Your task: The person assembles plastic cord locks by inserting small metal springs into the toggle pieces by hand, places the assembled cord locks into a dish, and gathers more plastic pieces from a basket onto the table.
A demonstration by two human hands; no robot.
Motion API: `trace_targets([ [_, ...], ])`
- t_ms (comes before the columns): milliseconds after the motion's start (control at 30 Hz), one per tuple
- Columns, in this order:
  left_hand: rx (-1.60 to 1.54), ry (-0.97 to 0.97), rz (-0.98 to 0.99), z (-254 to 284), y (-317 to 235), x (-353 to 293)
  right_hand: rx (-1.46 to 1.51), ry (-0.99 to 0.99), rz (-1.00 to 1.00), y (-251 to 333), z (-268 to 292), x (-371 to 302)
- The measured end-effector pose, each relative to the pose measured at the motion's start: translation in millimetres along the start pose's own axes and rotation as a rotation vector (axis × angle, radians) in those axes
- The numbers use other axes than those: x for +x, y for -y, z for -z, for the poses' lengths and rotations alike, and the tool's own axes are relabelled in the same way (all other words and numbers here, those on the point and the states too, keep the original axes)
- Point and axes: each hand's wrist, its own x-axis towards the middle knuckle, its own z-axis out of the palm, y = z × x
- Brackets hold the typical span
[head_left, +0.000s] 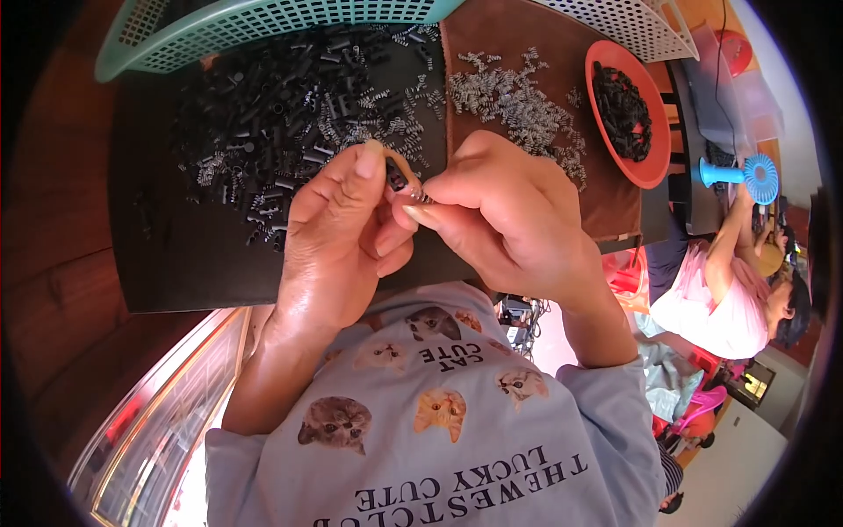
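Centrally, a small black tube [397, 176] with a metal spring [420, 195] at its end sits pinched between both hands above the table's near edge. Left hand [338, 233]: thumb and forefinger clamped on the tube. Right hand [500, 206]: fingertips closed on the spring. Behind: loose black tubes [281, 97] on a dark mat [176, 255], a spring heap [514, 101], orange dish [650, 167], teal basket [246, 26].
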Motion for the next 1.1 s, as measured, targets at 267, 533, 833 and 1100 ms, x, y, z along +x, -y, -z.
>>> trace_targets([
  [267, 0.127, -0.019, -0.015, 1.3, 5.8, 0.3, -0.125, 0.140, -0.059, 4.5, 6.5, -3.4],
  [533, 0.181, -0.038, -0.018, 0.8, 10.7, -0.7, -0.199, 0.147, -0.128, 10.1, 6.7, -3.9],
  [833, 0.209, -0.096, -0.020, 2.1, 14.8, -4.4, -0.288, 0.293, -0.113, 14.5, 11.5, -3.4],
  [1100, 0.147, -0.066, -0.002, 8.5, 21.1, -6.4, -0.270, 0.243, -0.130, 12.0, 5.2, -8.6],
])
